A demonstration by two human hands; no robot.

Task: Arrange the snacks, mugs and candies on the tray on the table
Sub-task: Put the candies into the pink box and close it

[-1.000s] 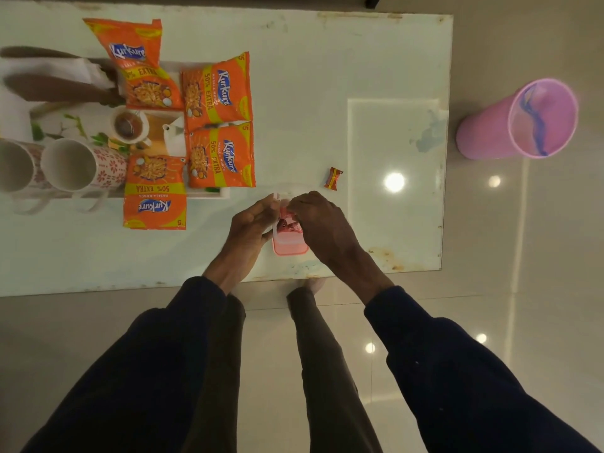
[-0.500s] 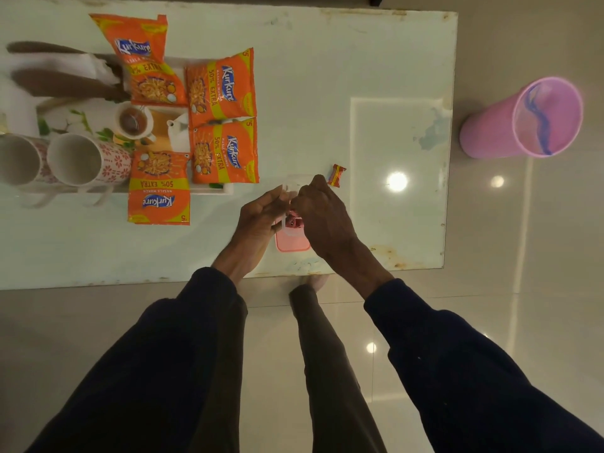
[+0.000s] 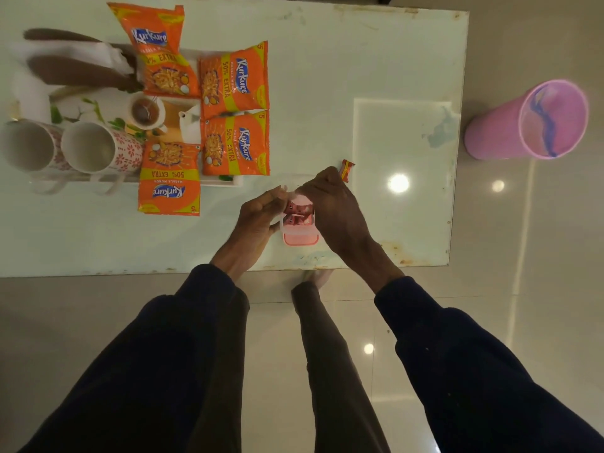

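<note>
A small pink candy container [image 3: 300, 238] sits near the table's front edge, with red-wrapped candies [image 3: 299, 214] inside. My left hand [image 3: 258, 217] grips its left side. My right hand [image 3: 336, 210] curls over its right and far rim, pinching a clear lid [image 3: 289, 188] there. One loose orange candy [image 3: 347, 170] lies just beyond my right fingers. To the left, the white floral tray [image 3: 81, 106] holds two patterned mugs [image 3: 98, 147] [image 3: 29, 145] and several orange snack packets [image 3: 233, 80] [image 3: 237, 143] [image 3: 170, 178] [image 3: 157, 44].
The glass table [image 3: 359, 60] ends close to my legs, and its right edge is near a pink cylindrical bin [image 3: 523, 122] standing on the glossy floor. The nearest snack packet hangs over the tray's front rim.
Both hands stayed at the pink container. My right hand shifted toward its far end, uncovering the candies inside. The loose candy and the tray items have not moved.
</note>
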